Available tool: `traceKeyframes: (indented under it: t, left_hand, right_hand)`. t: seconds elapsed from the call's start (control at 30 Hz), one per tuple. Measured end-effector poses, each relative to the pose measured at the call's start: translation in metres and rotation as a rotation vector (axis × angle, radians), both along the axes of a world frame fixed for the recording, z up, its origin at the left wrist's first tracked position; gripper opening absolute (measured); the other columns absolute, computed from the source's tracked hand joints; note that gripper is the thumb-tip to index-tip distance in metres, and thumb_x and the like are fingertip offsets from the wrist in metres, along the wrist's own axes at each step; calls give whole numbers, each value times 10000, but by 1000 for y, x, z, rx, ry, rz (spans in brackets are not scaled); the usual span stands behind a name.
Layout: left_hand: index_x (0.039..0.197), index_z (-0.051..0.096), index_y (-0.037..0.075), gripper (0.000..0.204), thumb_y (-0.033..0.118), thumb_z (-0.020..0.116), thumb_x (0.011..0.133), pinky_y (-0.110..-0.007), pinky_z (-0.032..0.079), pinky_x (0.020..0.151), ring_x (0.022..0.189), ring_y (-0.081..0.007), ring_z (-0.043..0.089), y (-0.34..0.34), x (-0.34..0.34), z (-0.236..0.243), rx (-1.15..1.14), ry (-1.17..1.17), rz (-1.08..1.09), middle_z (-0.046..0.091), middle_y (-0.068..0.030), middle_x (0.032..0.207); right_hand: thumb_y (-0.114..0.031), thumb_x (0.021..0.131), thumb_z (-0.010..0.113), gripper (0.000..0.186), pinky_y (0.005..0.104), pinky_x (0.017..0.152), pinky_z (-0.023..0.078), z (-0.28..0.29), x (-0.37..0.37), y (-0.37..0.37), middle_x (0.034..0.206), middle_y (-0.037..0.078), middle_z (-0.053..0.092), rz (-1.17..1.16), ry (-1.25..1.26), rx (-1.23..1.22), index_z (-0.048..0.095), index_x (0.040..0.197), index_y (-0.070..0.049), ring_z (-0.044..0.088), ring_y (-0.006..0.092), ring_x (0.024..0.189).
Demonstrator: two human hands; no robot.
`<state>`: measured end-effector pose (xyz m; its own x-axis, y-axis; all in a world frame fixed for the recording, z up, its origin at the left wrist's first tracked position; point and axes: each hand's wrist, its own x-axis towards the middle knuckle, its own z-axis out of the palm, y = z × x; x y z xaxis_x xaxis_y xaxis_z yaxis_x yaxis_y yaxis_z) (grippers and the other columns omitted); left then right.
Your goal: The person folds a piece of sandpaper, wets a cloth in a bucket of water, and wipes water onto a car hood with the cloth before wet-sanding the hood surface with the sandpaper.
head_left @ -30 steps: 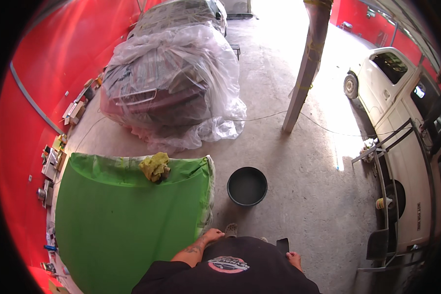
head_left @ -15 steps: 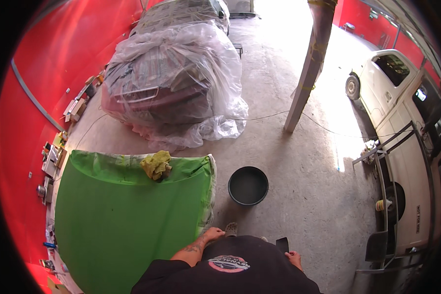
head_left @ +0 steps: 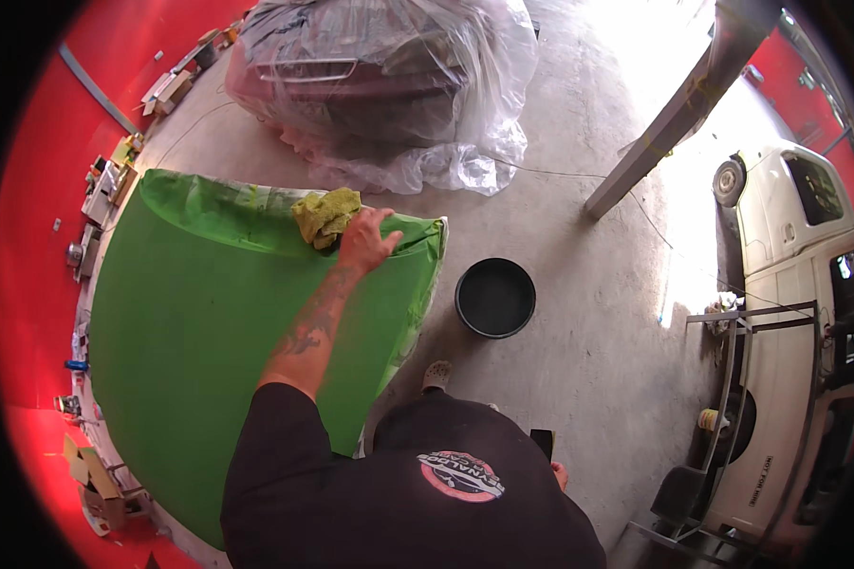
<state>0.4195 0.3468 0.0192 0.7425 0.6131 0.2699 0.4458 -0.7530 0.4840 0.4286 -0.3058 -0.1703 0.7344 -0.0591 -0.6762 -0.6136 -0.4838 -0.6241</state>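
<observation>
My left hand (head_left: 365, 239) is stretched out over the far edge of a large green panel (head_left: 209, 322), shaped like a car bonnet. Its fingers are spread, right beside a crumpled yellow-green cloth (head_left: 321, 216) lying on that edge; whether they touch it, I cannot tell. Low on the right, partly hidden by my dark shirt, my right hand (head_left: 560, 476) is closed on a flat black rectangular piece (head_left: 542, 442). A round black bucket (head_left: 495, 298) of dark liquid stands on the floor to the panel's right.
Beyond the panel stands a car (head_left: 380, 104) under clear plastic sheeting. A post (head_left: 674, 114) rises on the right, with a white van (head_left: 769, 379) and a metal frame (head_left: 731, 379) past it. Boxes (head_left: 114, 185) line the red wall, and a cable (head_left: 560, 174) crosses the concrete.
My left hand has gone from the panel's near right corner out to the cloth at the far edge. My body has leaned forward and left. The right hand still holds the black piece.
</observation>
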Motion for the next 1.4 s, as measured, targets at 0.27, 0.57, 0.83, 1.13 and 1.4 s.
traceKeyframes:
  t: [0.27, 0.57, 0.83, 1.13, 1.4]
  left_hand:
    - [1434, 324, 237, 984, 584, 768, 627, -621, 327, 1017, 1358, -361, 284, 80, -17, 8, 4, 586, 479, 314, -120, 1454]
    - [1383, 397, 255, 788, 275, 758, 683, -534, 422, 995, 1277, -377, 387, 123, -44, -55, -32, 378, 447, 466, -125, 1330]
    - [1202, 565, 127, 559, 78, 714, 665, -438, 482, 870, 993, -381, 572, 143, -64, -20, 84, -108, 418, 602, -161, 1062]
    - [1164, 598, 38, 446, 57, 686, 728, -347, 493, 870, 974, -264, 636, 157, -94, 43, -55, -528, 581, 650, -148, 1075]
    - [1167, 548, -24, 373, -17, 604, 798, -330, 489, 881, 982, -227, 611, 154, -136, 89, -220, -1069, 622, 606, -114, 1120]
  right_hand:
    - [-135, 796, 727, 297, 307, 676, 517, -44, -43, -49, 859, 91, 663, 76, -20, -174, 628, 1000, 56, 619, 157, 753]
    - [-142, 815, 713, 256, 277, 673, 491, -51, -56, -44, 836, 68, 662, 77, 43, -192, 635, 975, 43, 602, 124, 742]
    - [-90, 830, 697, 163, 285, 597, 518, 41, -20, 33, 814, 55, 644, -10, 37, -43, 592, 917, 0, 614, 134, 665]
    - [-78, 848, 675, 148, 282, 556, 518, 39, -7, 36, 803, 44, 623, 24, 96, -22, 566, 930, -20, 607, 140, 645]
    - [-85, 878, 639, 232, 323, 544, 537, 46, -2, 49, 874, 80, 626, -39, 105, 70, 506, 1057, -20, 655, 204, 680]
